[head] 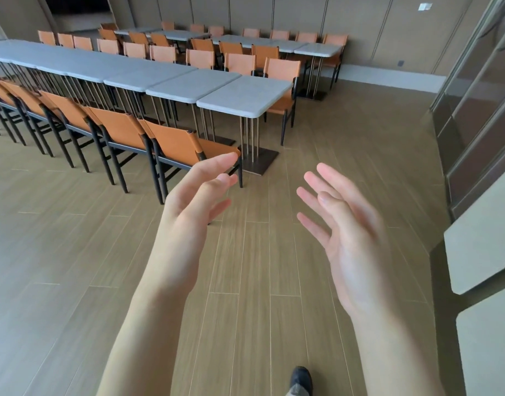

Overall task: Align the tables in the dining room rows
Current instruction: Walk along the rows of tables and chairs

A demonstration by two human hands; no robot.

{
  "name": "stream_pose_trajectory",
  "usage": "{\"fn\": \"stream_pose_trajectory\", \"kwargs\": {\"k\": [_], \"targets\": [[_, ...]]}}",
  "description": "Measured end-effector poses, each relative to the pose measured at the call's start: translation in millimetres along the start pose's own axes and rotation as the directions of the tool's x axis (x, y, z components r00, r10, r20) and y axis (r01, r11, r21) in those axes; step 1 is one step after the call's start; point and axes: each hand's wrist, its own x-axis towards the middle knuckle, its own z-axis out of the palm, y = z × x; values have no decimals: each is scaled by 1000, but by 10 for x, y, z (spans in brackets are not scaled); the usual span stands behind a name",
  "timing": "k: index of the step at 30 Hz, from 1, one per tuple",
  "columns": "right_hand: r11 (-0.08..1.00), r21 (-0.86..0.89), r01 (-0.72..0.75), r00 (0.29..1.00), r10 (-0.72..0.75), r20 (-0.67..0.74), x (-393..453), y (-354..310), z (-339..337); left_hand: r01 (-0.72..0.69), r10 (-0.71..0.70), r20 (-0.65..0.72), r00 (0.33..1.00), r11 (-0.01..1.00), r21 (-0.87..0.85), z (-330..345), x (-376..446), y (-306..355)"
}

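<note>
A long row of grey-topped tables runs from the far left to the end table (245, 95), which stands on thin metal legs and a dark base plate (258, 160). A second row of grey tables (317, 49) stands along the back wall. My left hand (194, 207) and my right hand (345, 224) are raised in front of me over the wooden floor, fingers spread and holding nothing. Both hands are well short of the end table and touch nothing.
Orange chairs (177, 141) with black legs line the near side of the long row, and more stand between the rows. A glass partition (480, 110) and pale tabletops (485, 247) lie at the right. Wooden floor stretches ahead; my shoe (301, 377) shows at the bottom.
</note>
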Motion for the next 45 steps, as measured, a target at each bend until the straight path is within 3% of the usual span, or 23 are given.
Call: {"fn": "stream_pose_trajectory", "kwargs": {"k": [16,22,32,45], "targets": [[1000,4,-1,999,1,-33,2321,8,-1109,-10,6,76,997,999,47,1400,2169,-514],[999,4,-37,999,37,-21,3027,164,-1266,4,-9,36,999,992,126,1542,2729,-708],[993,2,-115,990,115,84,4203,695,-791,32,-20,-76,997,986,166,1137,3770,-1221],[991,-27,-135,983,137,124,6425,1390,499,83,-64,-115,991,982,168,111,6022,-1873]]}}
